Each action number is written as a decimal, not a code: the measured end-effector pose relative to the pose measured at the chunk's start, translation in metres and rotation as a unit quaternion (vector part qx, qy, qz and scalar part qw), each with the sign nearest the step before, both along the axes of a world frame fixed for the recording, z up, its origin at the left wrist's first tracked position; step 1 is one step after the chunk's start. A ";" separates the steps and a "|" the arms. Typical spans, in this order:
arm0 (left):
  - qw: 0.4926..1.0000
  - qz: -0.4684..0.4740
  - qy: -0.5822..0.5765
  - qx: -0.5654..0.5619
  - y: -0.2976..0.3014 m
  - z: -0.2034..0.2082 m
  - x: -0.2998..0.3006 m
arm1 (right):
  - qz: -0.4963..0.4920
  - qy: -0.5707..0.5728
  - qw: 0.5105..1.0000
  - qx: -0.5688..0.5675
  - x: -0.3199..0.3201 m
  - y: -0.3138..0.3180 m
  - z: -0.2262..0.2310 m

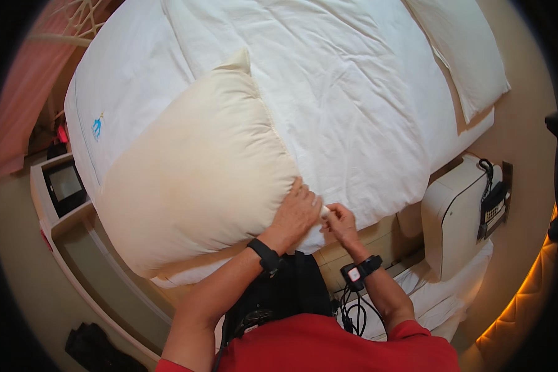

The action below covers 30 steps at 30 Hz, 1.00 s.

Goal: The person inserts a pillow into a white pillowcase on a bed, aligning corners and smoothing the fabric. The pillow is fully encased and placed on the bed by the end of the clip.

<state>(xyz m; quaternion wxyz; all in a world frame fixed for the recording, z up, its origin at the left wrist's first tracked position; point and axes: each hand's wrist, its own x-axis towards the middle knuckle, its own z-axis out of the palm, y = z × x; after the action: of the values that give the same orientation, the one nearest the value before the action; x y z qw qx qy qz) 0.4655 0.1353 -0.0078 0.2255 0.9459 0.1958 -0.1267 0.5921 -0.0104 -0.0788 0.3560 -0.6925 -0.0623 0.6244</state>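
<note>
A plump cream pillow [192, 161] lies on the near side of the bed, one corner pointing away from me and another drawn toward my hands. My left hand [296, 214] is closed around that near right corner, its fingers bent over the gathered cloth. Just to its right, my right hand [341, 224] pinches the small pale tip of the same corner. The two hands almost meet. Beneath the pillow spreads a wrinkled white duvet [353, 118], with a small blue emblem [97, 126] at its left end.
Another white pillow [468, 56] rests at the bed's far right. A white bedside cabinet [456, 211] stands right of the bed, with a black telephone [493, 204] beside it. Crumpled white linen [437, 291] lies below. Pale shelving [59, 229] stands at the left.
</note>
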 end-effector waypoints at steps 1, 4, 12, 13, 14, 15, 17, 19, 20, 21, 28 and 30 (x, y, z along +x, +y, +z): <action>1.000 0.010 0.000 0.007 0.002 -0.004 -0.002 | 0.016 -0.006 1.000 0.026 -0.009 -0.001 0.000; 0.996 0.045 -0.079 -0.018 0.013 0.001 -0.018 | 0.141 -0.135 0.981 0.026 -0.036 0.001 0.000; 0.956 0.206 -0.179 -0.103 0.039 0.070 -0.031 | 0.057 -0.026 0.997 0.043 -0.059 0.018 -0.023; 0.935 0.262 -0.201 -0.127 0.042 0.079 -0.034 | 0.019 0.021 0.999 0.021 -0.052 0.013 -0.022; 0.931 0.275 -0.201 -0.133 0.043 0.086 -0.037 | 0.005 0.033 0.999 0.043 -0.046 0.007 -0.019; 0.925 0.291 -0.205 -0.135 0.048 0.090 -0.040 | -0.008 0.045 0.997 0.068 -0.040 0.006 -0.016; 0.919 0.307 -0.208 -0.134 0.049 0.089 -0.044 | -0.014 0.106 0.991 0.086 -0.035 0.007 -0.012; 0.938 0.251 -0.204 -0.121 0.043 0.075 -0.040 | -0.164 0.304 0.938 0.036 -0.038 0.019 -0.013; 0.944 0.232 -0.207 -0.113 0.039 0.064 -0.036 | -0.221 0.399 0.890 0.024 -0.041 0.025 -0.014; 0.954 0.203 -0.200 -0.098 0.033 0.053 -0.031 | -0.226 0.436 0.871 0.026 -0.044 0.034 -0.019; 0.972 0.188 -0.135 -0.030 0.009 0.024 -0.025 | -0.374 0.396 0.836 0.065 -0.053 0.055 -0.032; 0.970 0.199 -0.139 -0.033 0.010 0.026 -0.029 | -0.342 0.274 0.885 0.155 -0.040 0.052 -0.029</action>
<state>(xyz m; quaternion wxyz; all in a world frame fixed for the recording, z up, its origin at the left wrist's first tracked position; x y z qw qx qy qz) 0.4370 0.1450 0.0183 0.3027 0.8883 0.3423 0.0468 0.5517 0.0413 -0.1078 0.6531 -0.4084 0.1824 0.6111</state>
